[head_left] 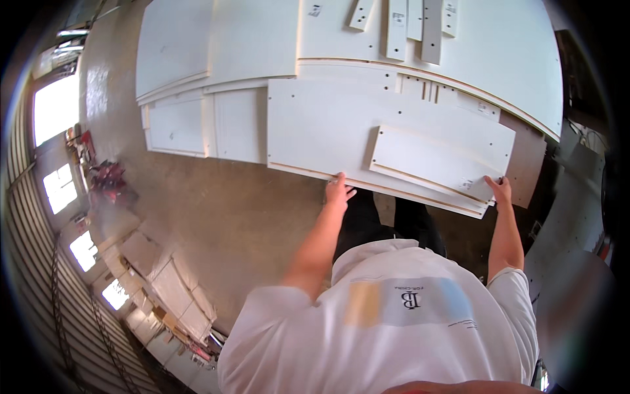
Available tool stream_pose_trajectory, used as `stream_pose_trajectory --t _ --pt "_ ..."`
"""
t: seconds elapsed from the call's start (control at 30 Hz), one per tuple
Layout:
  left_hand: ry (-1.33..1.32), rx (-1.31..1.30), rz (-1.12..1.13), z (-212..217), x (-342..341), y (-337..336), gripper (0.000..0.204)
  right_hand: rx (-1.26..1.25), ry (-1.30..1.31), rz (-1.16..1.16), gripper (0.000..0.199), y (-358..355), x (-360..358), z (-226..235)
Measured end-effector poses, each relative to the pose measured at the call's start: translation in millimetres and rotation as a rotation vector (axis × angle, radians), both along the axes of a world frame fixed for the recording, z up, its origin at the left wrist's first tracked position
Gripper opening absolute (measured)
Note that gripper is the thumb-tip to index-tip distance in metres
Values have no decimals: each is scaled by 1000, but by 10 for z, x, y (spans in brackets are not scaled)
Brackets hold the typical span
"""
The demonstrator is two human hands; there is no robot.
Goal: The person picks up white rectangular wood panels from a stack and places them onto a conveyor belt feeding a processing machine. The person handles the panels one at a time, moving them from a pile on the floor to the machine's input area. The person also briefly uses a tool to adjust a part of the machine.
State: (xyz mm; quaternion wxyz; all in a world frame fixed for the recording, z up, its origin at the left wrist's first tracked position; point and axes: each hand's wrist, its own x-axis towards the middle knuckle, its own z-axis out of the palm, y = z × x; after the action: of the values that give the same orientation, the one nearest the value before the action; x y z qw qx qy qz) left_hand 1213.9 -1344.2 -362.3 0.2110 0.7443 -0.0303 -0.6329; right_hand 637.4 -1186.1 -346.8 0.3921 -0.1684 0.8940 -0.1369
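From the head camera, you look straight down over your white shirt (387, 328) and dark trousers (387, 220) at a stack of white boards on a concrete floor (216, 203).

Your left hand (338, 189) grips the near edge of the big panel (321, 128), fingers curled over the top face at its lower left stretch. How the thumb sits underneath is hidden, so you cannot tell how tight that hold is.

Your right hand (500, 189) is at the panel's near right corner, fingers bent over the edge where the small board (436, 161) ends. It touches that corner; whether it pinches the small board, the panel below it, or both cannot be told.

The small board lies flat on the big panel, toward its right half, tilted along with it. The big panel rests on other white sheets: one wide sheet (512, 65) behind it, and more panels (197, 52) to the left.

Several narrow strips (397, 26) lie side by side on the far sheet, well apart from both hands.

At the left edge, windows (56, 105) glare brightly, with a red item (108, 180) on the floor near them and more pale boards (174, 289) stacked lower left.
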Motion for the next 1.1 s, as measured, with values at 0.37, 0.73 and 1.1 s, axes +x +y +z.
stream_pose_trajectory --t 0.37,0.73,1.1 --pt "78 38 -215 89 135 -88 57 45 340 1006 110 -837 1609 941" --pt "41 61 -250 118 106 23 52 59 410 801 94 -996 1215 815" --pt "173 28 -250 154 -106 295 52 -11 564 71 107 -2685 -121 622"
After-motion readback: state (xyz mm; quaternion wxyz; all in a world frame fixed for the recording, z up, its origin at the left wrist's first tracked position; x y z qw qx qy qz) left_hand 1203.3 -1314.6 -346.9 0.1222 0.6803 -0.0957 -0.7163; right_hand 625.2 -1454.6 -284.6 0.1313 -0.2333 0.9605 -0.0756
